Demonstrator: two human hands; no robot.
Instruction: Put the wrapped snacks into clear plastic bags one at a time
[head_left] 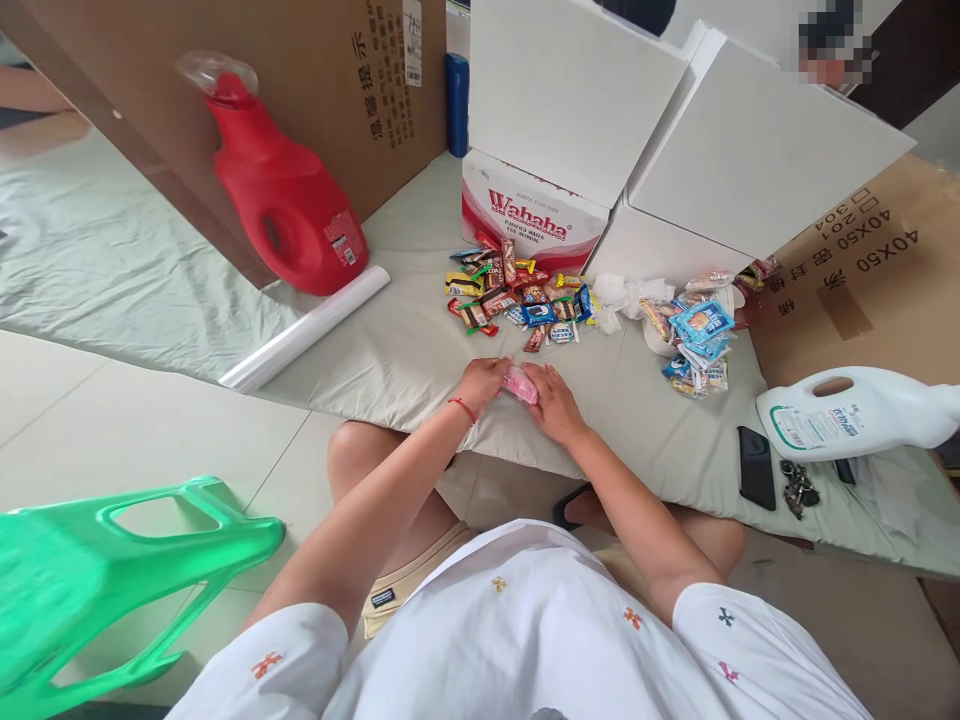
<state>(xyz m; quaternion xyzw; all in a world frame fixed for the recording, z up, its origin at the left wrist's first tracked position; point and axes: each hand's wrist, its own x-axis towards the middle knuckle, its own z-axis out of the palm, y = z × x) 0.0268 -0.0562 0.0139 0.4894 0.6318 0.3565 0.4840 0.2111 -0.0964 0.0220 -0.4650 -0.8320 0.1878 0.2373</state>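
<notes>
A small pink packet with a clear, shiny wrapper is between my two hands, near the front edge of the cloth-covered surface. My left hand, with a red string on its wrist, pinches the packet's left end. Curled over the right end is my right hand; its thumb is partly hidden. Beyond my hands lies a loose pile of wrapped snacks in several colours. Farther right, blue snack packets and other wrapped pieces are heaped around a pale cup.
Behind the snacks stand a Wahaha carton and white boxes. A red jug and a clear plastic roll lie left. At right are a white detergent bottle, phone and keys. A green stool stands lower left.
</notes>
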